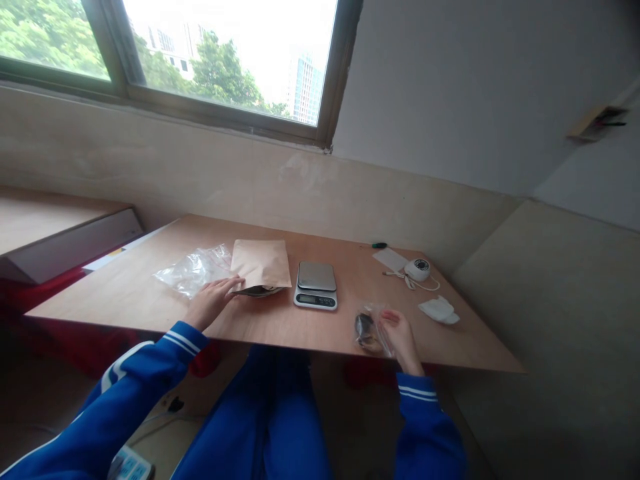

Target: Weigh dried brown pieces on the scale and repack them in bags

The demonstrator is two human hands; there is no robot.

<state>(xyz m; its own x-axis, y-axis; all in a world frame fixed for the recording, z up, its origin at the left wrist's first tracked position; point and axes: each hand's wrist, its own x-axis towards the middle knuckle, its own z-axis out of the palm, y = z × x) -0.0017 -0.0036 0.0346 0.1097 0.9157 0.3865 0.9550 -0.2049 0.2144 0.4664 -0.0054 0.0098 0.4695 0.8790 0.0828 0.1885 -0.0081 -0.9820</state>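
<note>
A brown kraft paper pouch (263, 260) lies on the table with its mouth toward me, slightly gaping over something dark and partly hidden inside. My left hand (215, 299) grips the pouch's near left corner, fingers closed on its edge. To the right, my right hand (396, 327) is closed on the edge of a small clear plastic bag (367, 330). Dark and tan contents show through that bag, too blurred to name. Between the two hands sits a white digital kitchen scale (316, 285) with a metal plate and nothing on it.
Crumpled clear plastic (193, 270) lies left of the pouch. Toward the right of the wooden table (345, 257) are a white round device (417, 269) with a cable, a white card (390, 259), a crumpled white tissue (439, 309) and a green-handled screwdriver (379, 245). Walls bound the back and right.
</note>
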